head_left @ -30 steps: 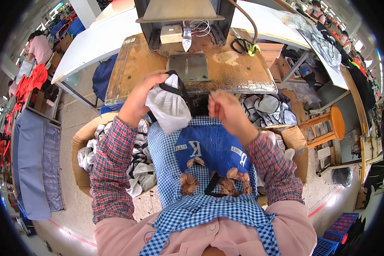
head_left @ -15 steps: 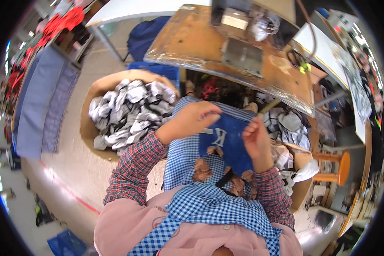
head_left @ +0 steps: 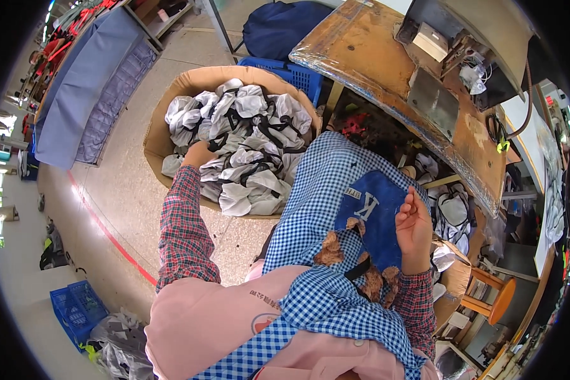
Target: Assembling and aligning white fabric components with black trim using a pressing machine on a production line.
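— Since a moment ago her left hand point(head_left: 199, 154) has left her lap and is reaching into the cardboard box point(head_left: 155, 120) at ten o'clock.

— Is its grip closing on anything?

— Can't tell; the fingers are sinking among the grey-and-white fabric pieces point(head_left: 247, 149). Her right hand point(head_left: 413, 228) is hovering, fingers loosely curled and holding nothing, over the blue apron point(head_left: 373, 218), below the worn wooden tabletop point(head_left: 386, 69).

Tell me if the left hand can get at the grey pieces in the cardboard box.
Probably yes. The left hand is already inside the cardboard box, on the grey pieces. The box is open on top and nothing covers the pile.
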